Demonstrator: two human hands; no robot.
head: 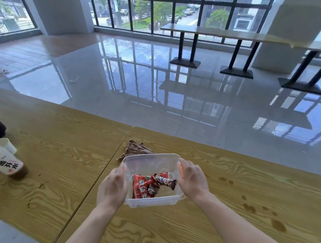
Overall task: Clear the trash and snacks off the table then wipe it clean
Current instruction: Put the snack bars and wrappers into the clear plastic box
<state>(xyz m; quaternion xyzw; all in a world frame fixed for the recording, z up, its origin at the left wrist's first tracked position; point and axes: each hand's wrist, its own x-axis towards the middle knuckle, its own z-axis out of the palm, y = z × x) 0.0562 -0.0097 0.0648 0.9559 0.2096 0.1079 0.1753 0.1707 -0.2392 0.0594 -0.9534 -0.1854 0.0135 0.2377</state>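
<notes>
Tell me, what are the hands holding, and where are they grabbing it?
Both hands hold the clear plastic box: left hand on its left side, right hand on its right side.

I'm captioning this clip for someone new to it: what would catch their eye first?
The clear plastic box at centre, gripped on either side by the left hand and right hand, with red snack packets inside. Next, the brown cloth just behind it and dark spill stains on the wooden table at right.
</notes>
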